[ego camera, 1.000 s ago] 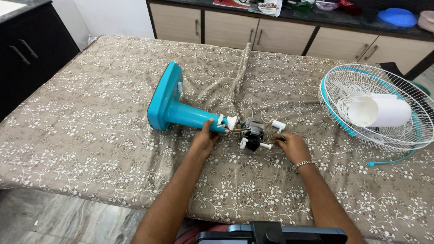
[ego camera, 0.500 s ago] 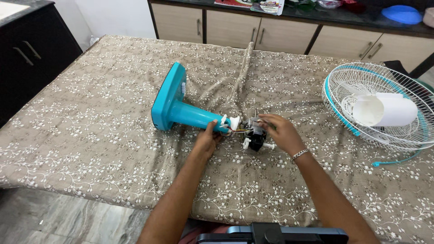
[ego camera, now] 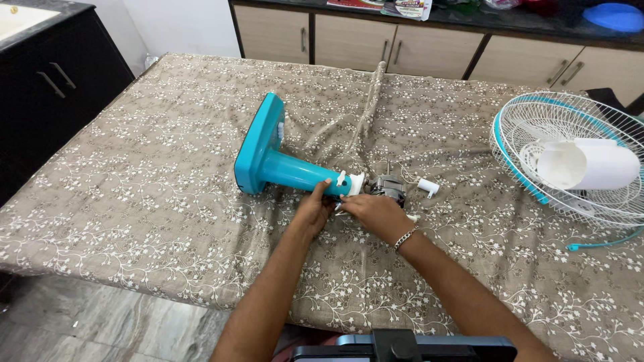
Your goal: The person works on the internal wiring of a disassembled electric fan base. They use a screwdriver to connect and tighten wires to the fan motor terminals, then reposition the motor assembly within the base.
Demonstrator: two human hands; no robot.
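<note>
A teal fan stand (ego camera: 278,164) lies on its side on the cloth-covered table (ego camera: 168,221), base to the left and neck to the right. My left hand (ego camera: 314,211) grips the neck close to its white collar. Just right of it my right hand (ego camera: 373,210), a bracelet on its wrist, rests over the small grey fan motor (ego camera: 389,186) at the neck's end and hides most of it. A white knob (ego camera: 428,187) sticks out beyond the motor.
A white wire fan guard with a teal rim (ego camera: 530,181) lies at the table's right, a white cone-shaped cover (ego camera: 587,164) on it. Wooden cabinets (ego camera: 376,47) run along the back, a dark cabinet (ego camera: 54,100) stands left. A dark device (ego camera: 402,347) sits at the near edge.
My right hand has moved left from the table beside the motor onto the motor itself. The left hand keeps its hold on the stand's neck.
</note>
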